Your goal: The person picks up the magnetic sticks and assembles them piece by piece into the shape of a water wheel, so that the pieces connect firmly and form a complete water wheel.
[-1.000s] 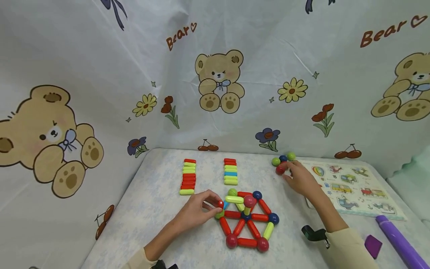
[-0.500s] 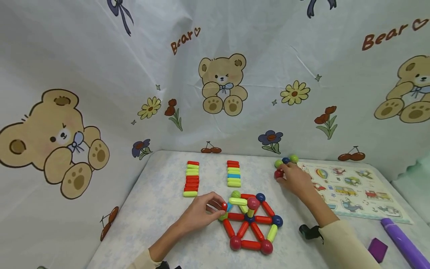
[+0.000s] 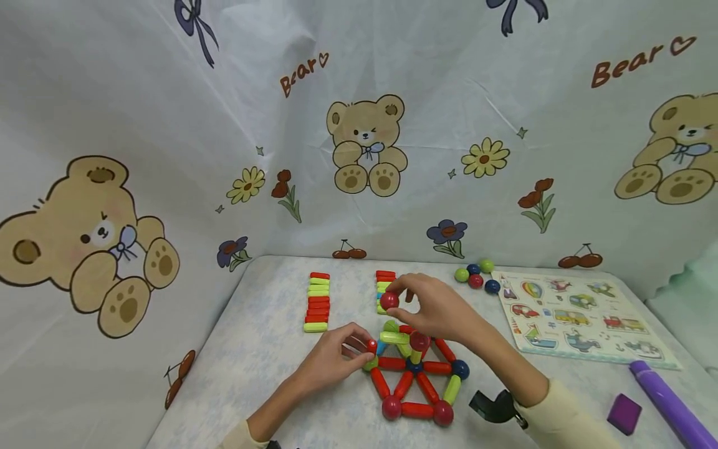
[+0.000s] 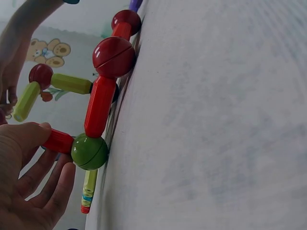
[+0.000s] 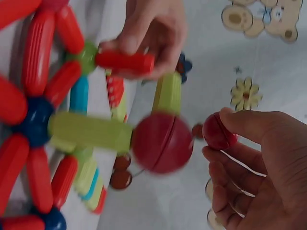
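Observation:
My left hand pinches a red magnetic rod that stands on a green ball at the left corner of a flat hexagonal frame of magnetic rods and balls. From the frame's blue centre ball rises a yellow-green rod topped by a red ball, with another yellow-green rod sticking out sideways from it. Above the back of the frame, my right hand holds a loose red ball between thumb and fingers. That ball is apart from the red rod.
Two rows of loose rods, the left and the right, lie behind the frame. Several loose balls sit at the back right beside a picture board. A purple tube and purple block lie at right.
My right hand has picked a red ball from the cluster at the back right and carried it left to above the frame. The left hand keeps its place on the red rod.

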`<control>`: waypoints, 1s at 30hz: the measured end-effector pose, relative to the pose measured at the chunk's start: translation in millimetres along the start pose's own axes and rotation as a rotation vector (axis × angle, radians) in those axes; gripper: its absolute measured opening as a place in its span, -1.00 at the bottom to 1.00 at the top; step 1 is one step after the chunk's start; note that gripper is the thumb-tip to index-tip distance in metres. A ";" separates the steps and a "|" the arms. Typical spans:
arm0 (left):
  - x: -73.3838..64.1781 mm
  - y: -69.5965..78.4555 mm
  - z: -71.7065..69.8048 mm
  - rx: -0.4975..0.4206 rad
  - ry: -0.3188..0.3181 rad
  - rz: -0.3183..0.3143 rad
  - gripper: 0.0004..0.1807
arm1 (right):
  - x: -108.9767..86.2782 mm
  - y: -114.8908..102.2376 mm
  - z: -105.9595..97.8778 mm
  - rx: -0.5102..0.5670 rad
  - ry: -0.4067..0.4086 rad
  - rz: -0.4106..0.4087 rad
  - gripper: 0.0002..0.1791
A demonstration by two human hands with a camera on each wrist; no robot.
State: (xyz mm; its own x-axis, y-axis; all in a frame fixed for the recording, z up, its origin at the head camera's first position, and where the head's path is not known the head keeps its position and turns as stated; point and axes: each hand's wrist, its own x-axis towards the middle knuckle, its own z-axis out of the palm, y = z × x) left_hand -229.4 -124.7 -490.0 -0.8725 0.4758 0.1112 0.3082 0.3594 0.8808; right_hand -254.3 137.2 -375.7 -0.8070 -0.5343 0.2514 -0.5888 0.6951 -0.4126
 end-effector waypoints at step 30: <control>0.2 -4.0 -44.8 0.286 0.092 -0.062 -0.69 | -27.8 -11.6 19.4 0.080 -0.092 0.011 -0.61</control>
State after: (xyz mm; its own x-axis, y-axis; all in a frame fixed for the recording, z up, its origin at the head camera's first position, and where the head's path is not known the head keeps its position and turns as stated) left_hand -247.8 -162.0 -472.9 -0.9197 0.3757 0.1140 0.3361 0.6034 0.7231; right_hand -224.1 134.6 -394.9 -0.8038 -0.5712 0.1660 -0.5711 0.6628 -0.4843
